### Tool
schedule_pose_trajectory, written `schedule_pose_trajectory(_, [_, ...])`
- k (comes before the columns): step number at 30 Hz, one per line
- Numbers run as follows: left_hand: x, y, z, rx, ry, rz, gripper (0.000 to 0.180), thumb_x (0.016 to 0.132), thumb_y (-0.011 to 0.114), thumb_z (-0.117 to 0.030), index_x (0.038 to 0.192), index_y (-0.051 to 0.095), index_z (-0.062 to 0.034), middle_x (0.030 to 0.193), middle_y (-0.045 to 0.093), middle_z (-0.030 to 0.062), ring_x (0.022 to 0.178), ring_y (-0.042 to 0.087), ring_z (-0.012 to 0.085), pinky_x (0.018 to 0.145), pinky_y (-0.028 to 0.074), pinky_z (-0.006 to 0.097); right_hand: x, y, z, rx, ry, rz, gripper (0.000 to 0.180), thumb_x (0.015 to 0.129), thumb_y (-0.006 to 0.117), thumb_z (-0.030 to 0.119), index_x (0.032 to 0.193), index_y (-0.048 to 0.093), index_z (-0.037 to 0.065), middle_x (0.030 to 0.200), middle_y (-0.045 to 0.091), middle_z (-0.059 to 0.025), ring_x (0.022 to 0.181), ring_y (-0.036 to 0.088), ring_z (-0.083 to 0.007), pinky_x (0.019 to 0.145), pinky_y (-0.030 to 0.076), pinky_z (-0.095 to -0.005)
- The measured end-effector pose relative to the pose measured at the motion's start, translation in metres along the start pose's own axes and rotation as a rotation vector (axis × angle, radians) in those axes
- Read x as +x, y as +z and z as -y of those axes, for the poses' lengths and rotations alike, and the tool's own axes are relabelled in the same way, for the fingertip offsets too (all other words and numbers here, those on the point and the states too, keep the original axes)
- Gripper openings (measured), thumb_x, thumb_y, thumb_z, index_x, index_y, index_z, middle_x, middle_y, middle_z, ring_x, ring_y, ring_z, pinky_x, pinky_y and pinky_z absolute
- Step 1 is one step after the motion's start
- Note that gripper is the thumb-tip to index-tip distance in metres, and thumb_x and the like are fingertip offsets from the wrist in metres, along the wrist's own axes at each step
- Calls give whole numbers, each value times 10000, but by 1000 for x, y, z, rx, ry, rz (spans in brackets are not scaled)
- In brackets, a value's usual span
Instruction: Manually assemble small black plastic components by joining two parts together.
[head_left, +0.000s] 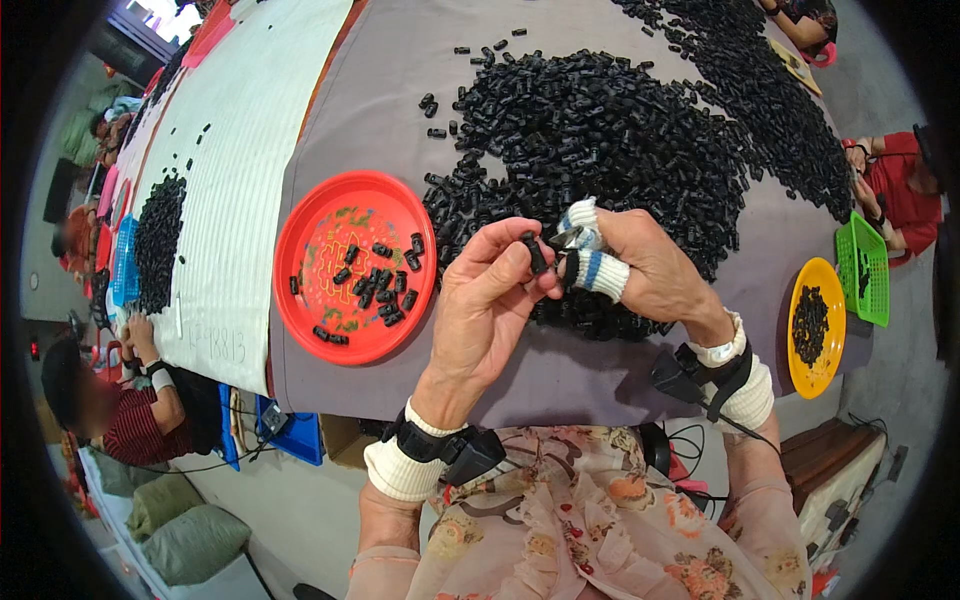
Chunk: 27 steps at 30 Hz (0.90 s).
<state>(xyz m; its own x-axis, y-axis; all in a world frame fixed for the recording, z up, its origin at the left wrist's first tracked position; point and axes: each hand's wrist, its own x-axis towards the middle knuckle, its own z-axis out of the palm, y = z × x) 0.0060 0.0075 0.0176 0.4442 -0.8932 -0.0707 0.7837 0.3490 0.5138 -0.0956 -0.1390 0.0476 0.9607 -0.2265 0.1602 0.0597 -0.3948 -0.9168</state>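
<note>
In my left hand point(478, 310), a small black ribbed plastic piece point(534, 253) is pinched upright between thumb and fingers. My right hand point(662, 262) meets it from the right, its fingers closed. White knitted finger covers point(603, 273) with blue stripes wrap the thumb and a finger of that hand. A small dark, pointed thing shows between these fingers, too small to name. Both hands are above the near edge of a large heap of similar black pieces point(600, 130). Left of my left hand lies a red plate point(288, 290) with several black pieces on it.
A grey cloth point(340, 385) covers the table. To the right are a yellow plate point(835, 330) of small black bits and a green basket point(872, 300). Another heap point(780, 110) lies at the far right. Co-workers sit at the left and right; a pale striped cloth point(235, 250) adjoins on the left.
</note>
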Motion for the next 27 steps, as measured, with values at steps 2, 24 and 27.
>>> schedule_pose_trajectory(2, [0, 1, 0, 9, -3, -5, 233, 886, 541, -102, 1095, 520, -3, 908, 589, 81, 774, 557, 144, 712, 486, 298, 2, 0, 2, -36, 12, 19, 265, 786, 651, 230, 802, 529, -5, 635, 577, -130, 539, 561, -253, 522, 427, -316])
schedule_pose_trajectory(24, [2, 3, 4, 86, -45, -62, 195, 868, 556, -68, 1044, 563, 16, 951, 601, 59, 839, 567, 110, 773, 452, 252, 10, -4, 5, -181, 12, 65, 404, 596, 789, 303, 689, 525, 12, 535, 454, -61, 465, 417, -179, 454, 348, -311])
schedule_pose_trajectory(27, [2, 3, 4, 88, -45, -58, 189, 867, 558, -66, 1037, 564, 15, 948, 600, 57, 835, 567, 109, 770, 454, 251, 9, -5, 5, -180, 23, 80, 404, 597, 789, 306, 688, 527, 12, 537, 459, -61, 466, 419, -177, 455, 349, -308])
